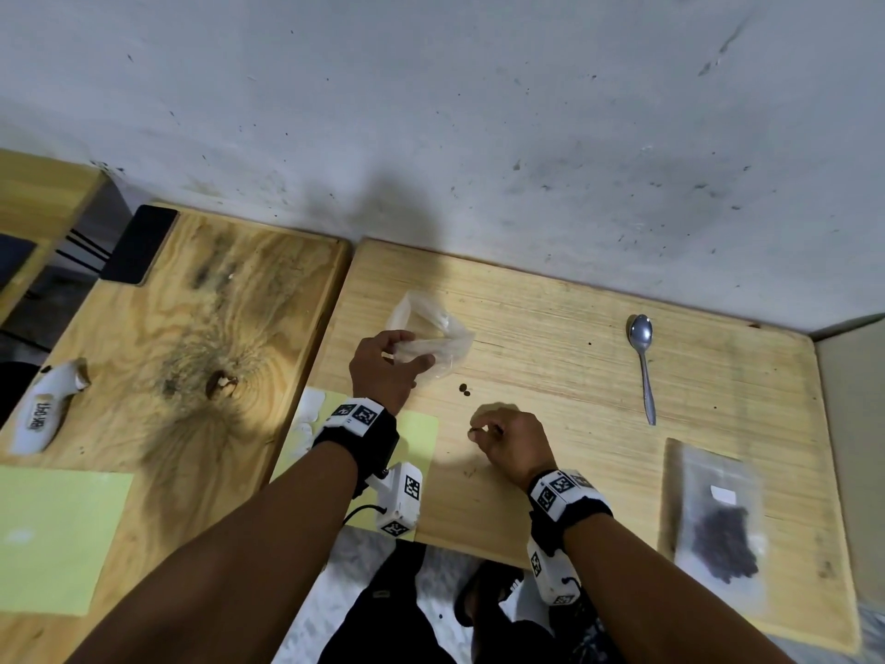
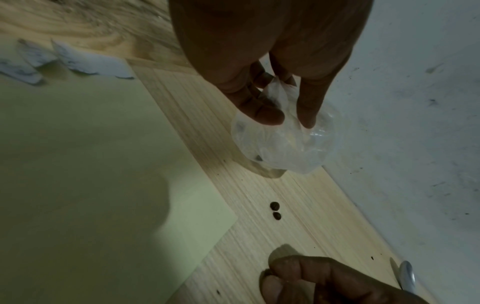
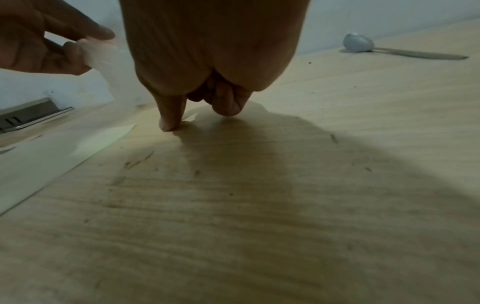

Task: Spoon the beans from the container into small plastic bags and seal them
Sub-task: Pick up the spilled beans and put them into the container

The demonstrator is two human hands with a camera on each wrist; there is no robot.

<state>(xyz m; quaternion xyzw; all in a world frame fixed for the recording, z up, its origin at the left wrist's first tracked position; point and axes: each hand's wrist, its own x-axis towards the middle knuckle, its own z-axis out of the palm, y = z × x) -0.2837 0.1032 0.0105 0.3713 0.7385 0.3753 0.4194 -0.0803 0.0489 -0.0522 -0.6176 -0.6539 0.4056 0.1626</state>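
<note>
My left hand [image 1: 412,353] pinches a small clear plastic bag [image 1: 433,335] by its crumpled edge, just above the light wooden table [image 1: 550,328]; the bag [image 2: 280,142] holds a bean or two. Two loose dark beans [image 1: 464,388] lie on the table in front of it, also seen as beans [image 2: 275,210] in the left wrist view. My right hand [image 1: 479,431] is low on the table with curled fingers, pinching a small dark bean at its fingertips [image 3: 168,123]. A metal spoon [image 1: 642,361] lies untouched to the right. A flat clear pouch of dark beans [image 1: 723,539] lies at the near right.
A pale green sheet [image 1: 421,433] lies under my left wrist, with white scraps [image 2: 85,61] beside it. The darker left table [image 1: 201,328] carries a black phone [image 1: 139,244], a white object [image 1: 45,404] and another green sheet [image 1: 52,539]. A grey wall [image 1: 479,136] runs behind.
</note>
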